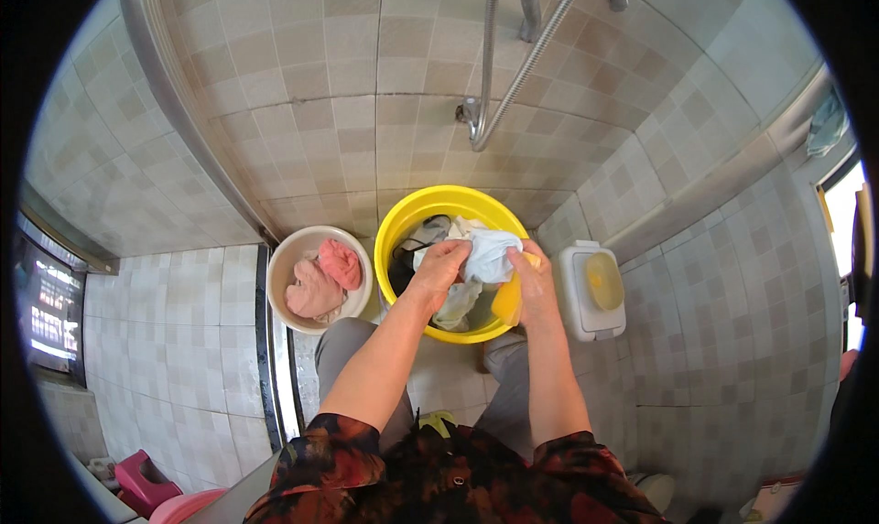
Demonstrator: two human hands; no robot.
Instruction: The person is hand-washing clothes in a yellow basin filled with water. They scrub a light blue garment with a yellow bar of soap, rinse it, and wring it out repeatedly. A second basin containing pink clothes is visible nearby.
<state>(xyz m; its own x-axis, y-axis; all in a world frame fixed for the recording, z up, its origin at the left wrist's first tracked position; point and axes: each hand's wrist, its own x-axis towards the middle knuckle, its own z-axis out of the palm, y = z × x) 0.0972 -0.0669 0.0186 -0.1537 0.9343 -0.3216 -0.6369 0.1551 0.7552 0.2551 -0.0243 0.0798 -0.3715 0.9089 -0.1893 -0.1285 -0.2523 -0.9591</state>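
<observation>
A pale blue-white cloth [492, 255] is stretched between my two hands over a yellow plastic tub [450, 196]. My left hand [439, 266] pinches the cloth's left edge between thumb and fingers. At its right side, my right hand [535, 277] grips the same cloth. A smooth yellow piece [508, 299] shows beside my right palm; whether it is held or rests on the rim I cannot tell. Below the cloth, the tub holds a pale greenish wet cloth [459, 306], dark and grey fabric [405, 266] and some water.
To the left stands a whitish basin [276, 287] with pink cloths [317, 287]. On the right, a white lidded bin [594, 325] bears a soap dish [604, 280] with a yellow bit in it. A metal shower hose [529, 64] hangs along the tiled wall. A raised door sill [285, 380] runs at left.
</observation>
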